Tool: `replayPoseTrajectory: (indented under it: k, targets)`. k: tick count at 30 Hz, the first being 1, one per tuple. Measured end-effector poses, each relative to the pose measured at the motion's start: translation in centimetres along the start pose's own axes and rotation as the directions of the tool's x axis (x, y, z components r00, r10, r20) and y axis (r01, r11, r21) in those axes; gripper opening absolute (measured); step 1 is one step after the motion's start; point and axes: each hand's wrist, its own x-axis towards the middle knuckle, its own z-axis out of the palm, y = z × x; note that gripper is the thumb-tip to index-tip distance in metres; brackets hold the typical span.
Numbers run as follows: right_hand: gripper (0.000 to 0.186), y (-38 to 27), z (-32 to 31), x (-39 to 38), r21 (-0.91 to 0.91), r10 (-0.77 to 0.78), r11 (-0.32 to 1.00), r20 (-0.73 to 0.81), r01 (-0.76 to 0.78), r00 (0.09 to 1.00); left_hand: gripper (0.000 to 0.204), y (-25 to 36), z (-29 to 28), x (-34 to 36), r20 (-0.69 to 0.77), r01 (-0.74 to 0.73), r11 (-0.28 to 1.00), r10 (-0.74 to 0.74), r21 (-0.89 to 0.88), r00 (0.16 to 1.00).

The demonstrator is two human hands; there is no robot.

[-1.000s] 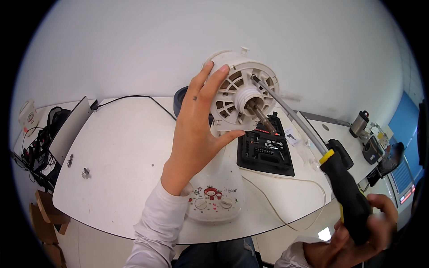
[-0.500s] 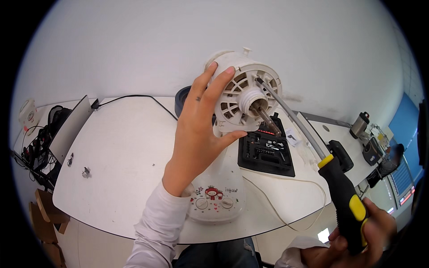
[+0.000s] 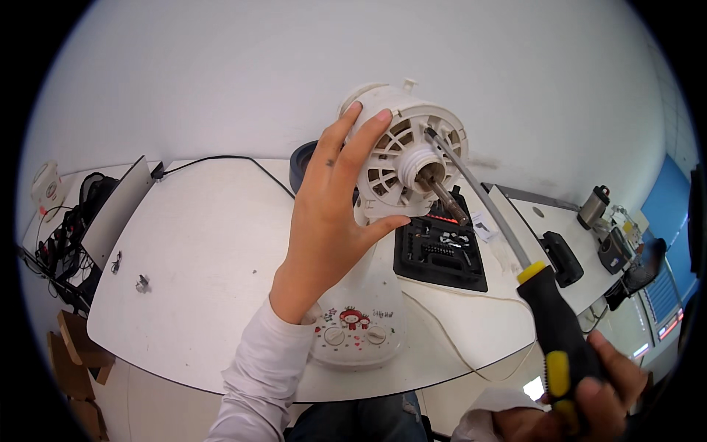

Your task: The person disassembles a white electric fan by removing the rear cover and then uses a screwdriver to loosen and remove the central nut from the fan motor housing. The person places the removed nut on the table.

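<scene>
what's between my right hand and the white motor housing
The head view shows a black-and-yellow screwdriver spanning from your right hand to the white motor housing.

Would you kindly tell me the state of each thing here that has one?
Left hand: gripping the motor housing
Motor housing: shaft bare
Right hand: closed around the screwdriver
Screwdriver: tip at the housing's face
Tool case: open
White base: standing upright
Dials: settings too small to read

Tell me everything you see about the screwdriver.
The screwdriver has a long, metallic-looking shaft, a yellow collar and a black handle with yellow patches. The grip of the right hand wraps the handle's lower end. The tool slants up and leftward, its tip at the slatted white housing; exact contact is unclear.
</scene>
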Motion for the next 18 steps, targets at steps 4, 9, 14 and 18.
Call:
replayPoseTrajectory:
  k: [4, 9, 14, 18]
  targets:
    - [0.034, 0.7, 1.1, 0.6, 0.024, -0.048, 0.998, -0.079, 0.05, 0.996, 0.099, -0.1, -0.8, -0.2, 0.006, 0.011, 0.999, -0.011, 0.042, 1.0]
    - [0.042, 2.9, 0.7, 0.8, 0.12, -0.332, 0.934, -0.058, 0.336, 0.942, 0.099, 0.2, -0.3, 0.0, 0.005, 0.022, 0.999, -0.022, 0.031, 1.0]
    - [0.024, -0.4, -0.3, 1.5, 0.112, -0.159, 0.982, 0.032, 0.154, 0.987, 0.1, 0.3, 0.1, 0.0, 0.006, 0.021, 1.0, -0.021, 0.019, 1.0]
    - [0.033, -0.1, 0.1, 1.7, -0.014, -0.033, 0.999, -0.017, 0.033, 0.999, 0.1, 0.5, -0.2, 0.0, 0.01, 0.05, 0.998, -0.051, 0.029, 0.999]
